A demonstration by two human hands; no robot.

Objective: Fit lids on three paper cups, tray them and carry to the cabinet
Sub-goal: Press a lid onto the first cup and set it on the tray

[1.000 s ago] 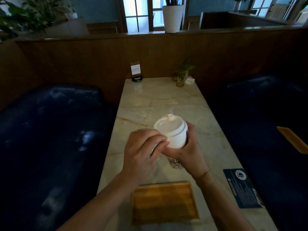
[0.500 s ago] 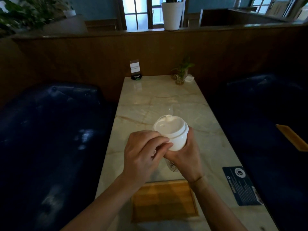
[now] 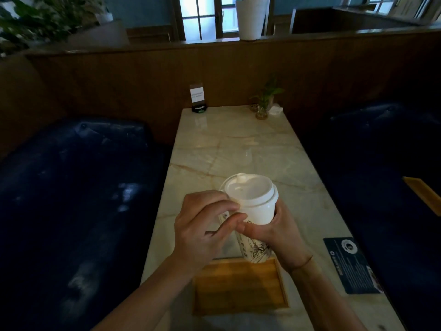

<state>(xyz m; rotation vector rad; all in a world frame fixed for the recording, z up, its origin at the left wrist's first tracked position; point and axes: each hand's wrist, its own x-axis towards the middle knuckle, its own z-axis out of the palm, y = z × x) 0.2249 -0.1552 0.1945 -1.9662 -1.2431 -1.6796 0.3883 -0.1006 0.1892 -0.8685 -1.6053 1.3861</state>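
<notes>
The paper cup is held above the table, tilted a little, just over the far edge of the wooden tray. The right hand wraps around its wall, with the fingers curled behind it and the thumb in front. The left hand pinches with curled fingers at the rim of the white lid, which sits on the cup.

A paper cup is probably light, and its wall is thin and soft, so a strong squeeze in the middle could dent it or pop the lid off. I cannot tell if it is full. The best hold seems to be high on the wall, just under the stiff rim. The lid is smooth plastic, so pressing around its edge is safer than pushing on its centre.
</notes>
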